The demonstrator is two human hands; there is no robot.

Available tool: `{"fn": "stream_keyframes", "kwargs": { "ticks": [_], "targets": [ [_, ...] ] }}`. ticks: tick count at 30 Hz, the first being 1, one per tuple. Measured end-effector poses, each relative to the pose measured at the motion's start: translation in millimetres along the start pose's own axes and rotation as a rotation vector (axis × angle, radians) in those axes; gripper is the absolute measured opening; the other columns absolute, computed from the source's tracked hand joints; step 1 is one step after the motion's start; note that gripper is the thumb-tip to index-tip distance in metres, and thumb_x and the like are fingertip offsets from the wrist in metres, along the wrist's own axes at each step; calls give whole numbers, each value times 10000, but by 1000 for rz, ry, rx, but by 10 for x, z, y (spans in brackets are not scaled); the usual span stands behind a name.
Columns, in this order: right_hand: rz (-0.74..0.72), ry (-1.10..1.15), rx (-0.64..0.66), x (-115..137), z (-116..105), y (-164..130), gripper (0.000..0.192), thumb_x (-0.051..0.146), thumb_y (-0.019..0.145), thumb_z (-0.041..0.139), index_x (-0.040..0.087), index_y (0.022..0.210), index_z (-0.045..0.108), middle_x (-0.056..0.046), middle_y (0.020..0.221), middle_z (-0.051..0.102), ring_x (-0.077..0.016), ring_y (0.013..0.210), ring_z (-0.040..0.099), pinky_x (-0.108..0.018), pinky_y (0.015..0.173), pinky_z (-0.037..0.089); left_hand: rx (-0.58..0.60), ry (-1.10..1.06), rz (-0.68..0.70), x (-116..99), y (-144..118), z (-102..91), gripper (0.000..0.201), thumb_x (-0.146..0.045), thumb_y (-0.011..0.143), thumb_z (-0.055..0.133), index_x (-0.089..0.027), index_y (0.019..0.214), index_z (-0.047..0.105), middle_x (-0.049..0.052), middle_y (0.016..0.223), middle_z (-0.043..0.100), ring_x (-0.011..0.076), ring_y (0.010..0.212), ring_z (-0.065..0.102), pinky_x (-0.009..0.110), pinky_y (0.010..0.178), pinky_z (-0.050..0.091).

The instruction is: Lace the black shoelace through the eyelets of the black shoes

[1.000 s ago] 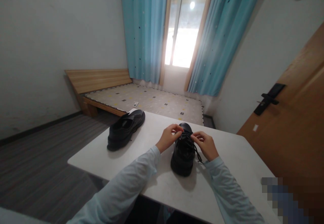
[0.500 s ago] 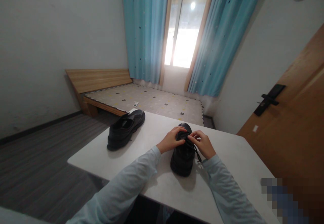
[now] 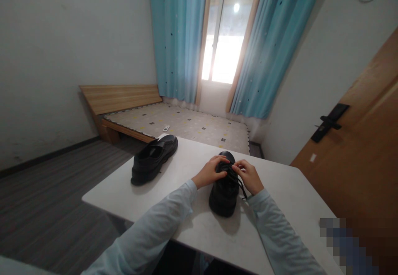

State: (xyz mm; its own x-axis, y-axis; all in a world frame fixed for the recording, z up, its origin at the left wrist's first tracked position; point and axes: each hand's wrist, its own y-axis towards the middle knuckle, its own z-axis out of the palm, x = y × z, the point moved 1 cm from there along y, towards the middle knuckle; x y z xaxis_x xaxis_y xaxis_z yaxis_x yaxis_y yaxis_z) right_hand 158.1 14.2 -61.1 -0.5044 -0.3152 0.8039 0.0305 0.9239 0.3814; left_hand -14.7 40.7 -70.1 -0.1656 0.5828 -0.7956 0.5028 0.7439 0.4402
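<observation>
A black lace-up shoe (image 3: 224,194) stands on the white table (image 3: 280,208), toe pointing away from me. My left hand (image 3: 209,172) pinches its black laces (image 3: 230,170) from the left side. My right hand (image 3: 248,177) pinches the laces from the right, and a loose lace end trails down the shoe's right side. The fingertips of both hands nearly meet over the shoe's tongue. A second black shoe (image 3: 153,159) lies apart at the table's far left, untouched.
A low wooden bed (image 3: 174,121) with a patterned mat stands beyond the table. Blue curtains (image 3: 177,38) frame a bright window. A wooden door (image 3: 357,150) with a black handle is at the right. Dark plank floor lies to the left.
My hands have drawn closer together over the laces, fingertips now almost touching. The shoes have stayed in place.
</observation>
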Motion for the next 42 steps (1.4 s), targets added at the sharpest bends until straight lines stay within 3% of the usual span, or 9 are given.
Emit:
{"fn": "stream_keyframes", "kwargs": {
  "ticks": [15,26,32,38,42],
  "targets": [
    [-125,-155,-74,142,14,-43,114,274,777,487,194,699,511,-12,670,568,-172,674,538,-299,653,405,9,24,13,-10,20,2,419,-128,667,610,-164,1080,555,112,1213,506,224,1198,429,383,1005,358],
    [15,253,89,117,-2,-23,278,395,728,607,193,889,503,3,695,569,-150,671,545,-266,587,401,3,31,29,-24,6,-12,399,-132,659,619,-180,1051,565,94,1182,526,227,1167,449,392,1018,339],
    [67,339,131,105,-57,-23,399,318,584,738,199,892,513,10,718,567,-146,688,560,-267,609,440,8,43,27,-6,3,-11,398,-130,662,611,-166,1056,561,103,1195,518,222,1161,451,377,1006,352],
    [-9,65,-80,19,-69,-1,223,289,632,666,179,811,590,-3,690,578,-147,642,540,-303,638,456,8,58,45,-16,11,-15,401,-134,667,609,-168,1064,564,98,1184,532,217,1164,453,371,1020,334],
    [-11,-73,-43,-4,-79,-4,187,319,698,598,173,795,663,-45,718,639,-170,651,554,-321,640,456,11,60,43,-32,11,-26,389,-141,670,612,-170,1056,572,98,1182,535,216,1170,451,367,1023,331]
  ]
}}
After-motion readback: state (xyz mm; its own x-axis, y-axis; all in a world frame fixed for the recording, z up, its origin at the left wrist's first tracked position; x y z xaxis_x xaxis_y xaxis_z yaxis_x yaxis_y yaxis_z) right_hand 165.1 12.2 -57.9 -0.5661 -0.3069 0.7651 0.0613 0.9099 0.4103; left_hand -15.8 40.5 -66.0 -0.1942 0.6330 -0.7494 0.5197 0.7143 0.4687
